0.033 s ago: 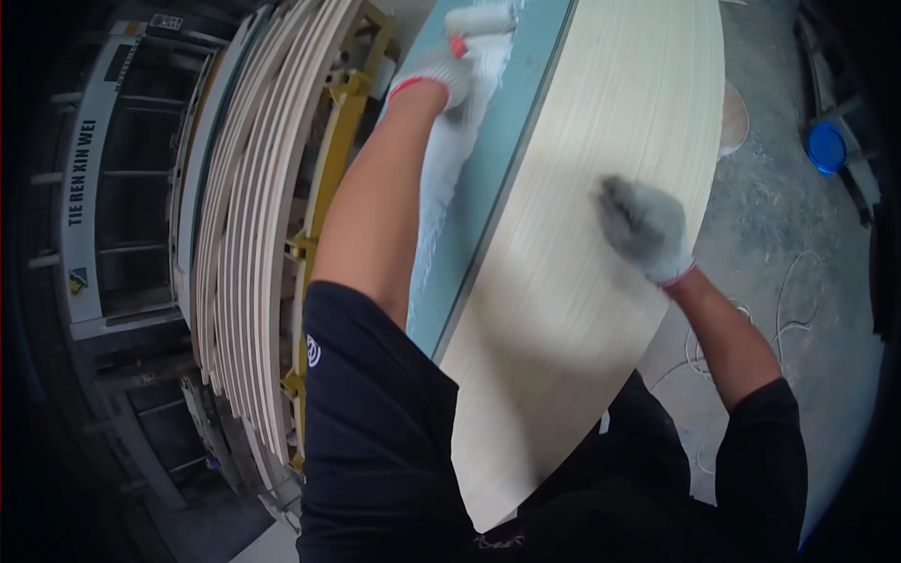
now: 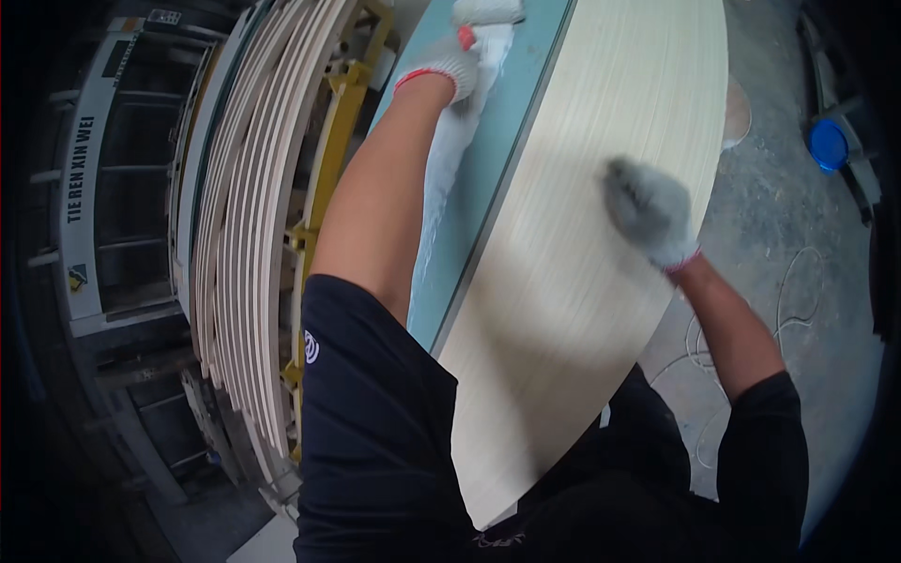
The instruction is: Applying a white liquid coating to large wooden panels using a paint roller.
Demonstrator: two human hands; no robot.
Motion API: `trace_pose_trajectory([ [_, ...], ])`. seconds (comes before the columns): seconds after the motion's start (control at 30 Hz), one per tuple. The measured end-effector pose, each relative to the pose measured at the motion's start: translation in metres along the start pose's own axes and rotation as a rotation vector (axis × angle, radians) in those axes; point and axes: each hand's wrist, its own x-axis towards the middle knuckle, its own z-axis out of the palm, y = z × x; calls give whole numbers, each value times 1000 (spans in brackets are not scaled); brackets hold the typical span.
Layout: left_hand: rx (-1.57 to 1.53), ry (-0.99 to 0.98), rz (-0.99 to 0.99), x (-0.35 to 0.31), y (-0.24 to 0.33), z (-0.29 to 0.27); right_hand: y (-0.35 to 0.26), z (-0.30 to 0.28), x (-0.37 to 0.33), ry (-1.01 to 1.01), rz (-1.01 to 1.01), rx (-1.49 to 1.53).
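Note:
My left hand (image 2: 437, 71), in a whitish knit glove with a red cuff edge, reaches to the far end and grips a paint roller by its red handle (image 2: 465, 38). The white roller sleeve (image 2: 489, 11) rests on a long blue-green panel (image 2: 522, 89). A wet-looking white coating (image 2: 446, 159) covers a broad strip of that panel. To its right lies a pale wood-grain sheet (image 2: 624, 89). Over this sheet is my right hand (image 2: 654, 214), gloved, with fingers curled in and nothing seen in them; whether it touches the sheet I cannot tell.
Several pale boards (image 2: 246, 253) are stacked at the left beside a yellow metal frame (image 2: 330, 155). Farther left stands a grey rack (image 2: 84, 188). On the right, a thin pale cord (image 2: 699, 355) trails over the concrete floor (image 2: 765, 202), and a round blue object (image 2: 828, 145) sits near dark bars.
The roller has moved slightly away from me and to the right, along with my left hand. My right hand has shifted only a little.

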Motion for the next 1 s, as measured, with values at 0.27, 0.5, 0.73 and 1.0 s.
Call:
trace_pose_trajectory([
  [0.27, 225, -241, -38, -187, -68, 1, -5, -2, -15, -51, 44, -150],
  [0.5, 237, -342, -153, -436, -180, -5, -150, 9, -112, -111, 219, -67],
  [0.73, 211, -369, -264, -755, -340, 42, -278, 59, -257, -116, 26, -162],
  [1.0, 423, -480, -417, -1140, -500, 92, -315, 66, -283, -77, -62, -338],
])
